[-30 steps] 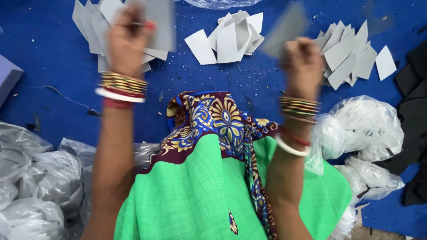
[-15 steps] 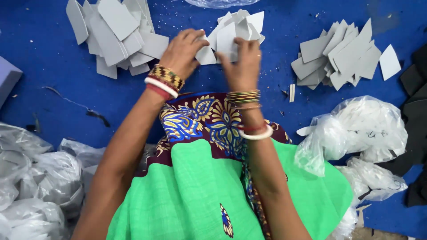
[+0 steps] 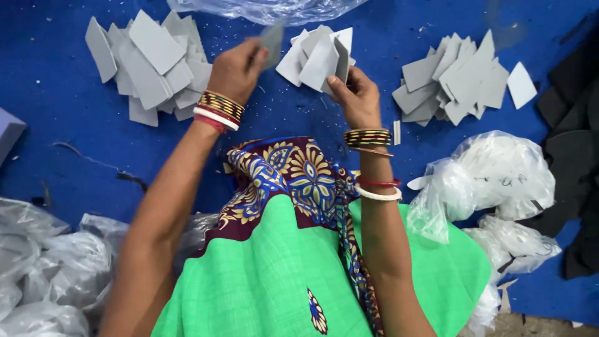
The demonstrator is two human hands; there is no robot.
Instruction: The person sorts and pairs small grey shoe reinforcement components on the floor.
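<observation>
Since half a second ago both hands have drawn apart from the middle pile (image 3: 315, 56): then they met on it, now each has lifted off with a piece of its own. Left hand (image 3: 236, 70) pinches 1 blurred grey piece (image 3: 272, 40) between thumb and fingers, raised over the far left edge of that pile. Right hand (image 3: 355, 93) is closed around the lower end of a thin grey sheet (image 3: 342, 59), held upright on edge just to the right of the pile, thumb pressed against it.

3 heaps of grey foam pieces lie on the blue mat (image 3: 50, 106): the left pile (image 3: 150, 62), the middle one and the right pile (image 3: 458, 81), with a single white piece (image 3: 521, 86) beside the last. A clear bag (image 3: 268, 9) lies at the far edge; stuffed plastic bags (image 3: 493, 175) sit near right and more near left. Black scraps (image 3: 577, 87) line the right side.

Risk, as I judge it: the left piece is held only by its lower corner and blurs, so a loose pinch could let it drop onto the wrong heap. The right sheet stands close to the pile's leaning pieces, and a sideways nudge could topple them and mix the stack.
</observation>
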